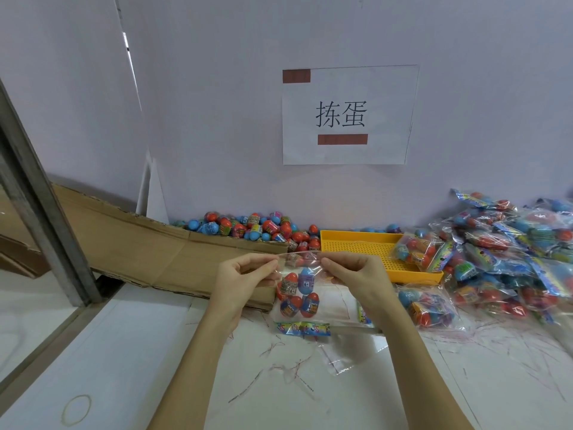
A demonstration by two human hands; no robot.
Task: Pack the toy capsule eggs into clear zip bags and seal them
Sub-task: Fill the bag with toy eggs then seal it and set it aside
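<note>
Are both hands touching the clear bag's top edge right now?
Touching. The head view shows the left hand and right hand each pinching the top edge of the clear zip bag, which hangs between them with eggs inside.

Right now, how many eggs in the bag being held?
4 visible in the clear zip bag: red egg upper left, blue egg upper right, two more red-topped eggs below. A fifth may hide behind the left hand.
</note>
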